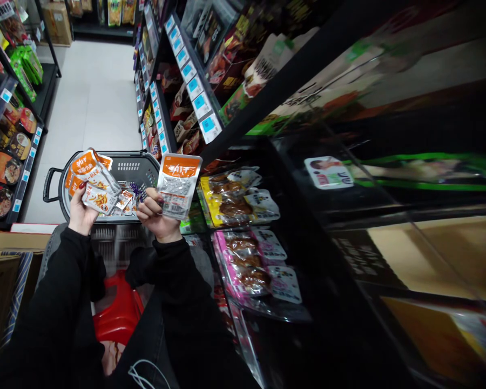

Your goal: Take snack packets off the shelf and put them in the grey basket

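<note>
Over the near left side of a grey shopping basket, my left hand is closed on several orange-and-white snack packets, fanned out above the rim. My right hand grips one orange-topped snack packet by its left edge. That packet is held upright, its printed text and barcode facing me. Small snack packets lie in the basket below, partly hidden behind my hands.
Shelves with blue-and-white price tags run along the right. Yellow packs and pink packs lie on a low right shelf. A red stool is between my legs. Cardboard boxes stand at left; a tiled aisle stretches ahead.
</note>
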Demonstrator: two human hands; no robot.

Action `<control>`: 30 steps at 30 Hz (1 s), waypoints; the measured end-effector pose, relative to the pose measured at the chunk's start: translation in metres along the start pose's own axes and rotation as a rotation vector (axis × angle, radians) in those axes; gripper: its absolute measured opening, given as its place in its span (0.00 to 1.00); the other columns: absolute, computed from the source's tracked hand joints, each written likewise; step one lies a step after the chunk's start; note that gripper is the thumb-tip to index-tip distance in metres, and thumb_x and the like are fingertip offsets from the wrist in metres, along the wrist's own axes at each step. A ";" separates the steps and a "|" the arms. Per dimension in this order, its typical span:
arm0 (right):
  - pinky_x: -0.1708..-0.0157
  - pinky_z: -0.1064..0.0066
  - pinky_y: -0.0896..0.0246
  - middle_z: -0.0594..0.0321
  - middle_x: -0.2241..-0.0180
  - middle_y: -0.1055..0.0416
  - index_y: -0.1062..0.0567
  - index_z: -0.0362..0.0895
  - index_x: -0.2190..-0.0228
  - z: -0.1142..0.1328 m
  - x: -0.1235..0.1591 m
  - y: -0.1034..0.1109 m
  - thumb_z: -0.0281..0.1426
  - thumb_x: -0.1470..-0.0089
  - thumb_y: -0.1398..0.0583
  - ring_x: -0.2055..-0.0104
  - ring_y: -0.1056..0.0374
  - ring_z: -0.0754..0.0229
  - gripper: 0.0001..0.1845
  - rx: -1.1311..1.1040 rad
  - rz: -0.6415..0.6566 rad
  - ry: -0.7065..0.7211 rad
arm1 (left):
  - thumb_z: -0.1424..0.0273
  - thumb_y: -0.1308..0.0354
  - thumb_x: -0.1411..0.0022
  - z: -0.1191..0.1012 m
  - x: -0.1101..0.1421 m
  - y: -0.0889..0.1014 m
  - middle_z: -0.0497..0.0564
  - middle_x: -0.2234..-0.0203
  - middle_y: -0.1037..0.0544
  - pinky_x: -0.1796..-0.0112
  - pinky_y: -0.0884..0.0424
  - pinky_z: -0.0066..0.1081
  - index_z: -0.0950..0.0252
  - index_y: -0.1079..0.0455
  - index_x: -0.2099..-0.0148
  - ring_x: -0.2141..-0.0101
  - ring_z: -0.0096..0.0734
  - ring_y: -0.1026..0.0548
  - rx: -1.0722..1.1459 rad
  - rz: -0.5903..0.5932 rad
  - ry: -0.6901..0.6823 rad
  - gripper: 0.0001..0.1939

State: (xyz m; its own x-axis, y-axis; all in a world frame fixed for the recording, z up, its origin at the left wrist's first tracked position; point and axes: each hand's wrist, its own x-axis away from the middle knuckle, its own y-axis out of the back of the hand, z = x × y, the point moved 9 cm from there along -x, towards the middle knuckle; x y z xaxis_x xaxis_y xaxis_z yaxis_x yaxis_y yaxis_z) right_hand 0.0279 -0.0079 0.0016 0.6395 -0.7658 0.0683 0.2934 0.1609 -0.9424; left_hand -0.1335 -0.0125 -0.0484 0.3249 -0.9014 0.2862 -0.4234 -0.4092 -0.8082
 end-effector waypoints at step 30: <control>0.83 0.77 0.65 0.77 0.88 0.65 0.57 0.46 0.79 -0.002 -0.001 -0.010 0.28 0.47 0.44 0.83 0.72 0.67 0.24 -0.039 0.114 -0.032 | 0.72 0.41 0.48 0.000 -0.001 0.005 0.51 0.65 0.19 0.48 0.33 0.37 0.66 0.27 0.62 0.54 0.38 0.25 -0.003 -0.041 0.005 0.09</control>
State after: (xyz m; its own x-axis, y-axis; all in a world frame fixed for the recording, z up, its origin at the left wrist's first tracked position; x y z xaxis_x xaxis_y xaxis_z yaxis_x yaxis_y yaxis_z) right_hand 0.0230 -0.0105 0.0099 0.6899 -0.7233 -0.0297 0.1905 0.2210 -0.9565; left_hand -0.1363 -0.0134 -0.0533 0.3380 -0.8844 0.3220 -0.4126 -0.4467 -0.7938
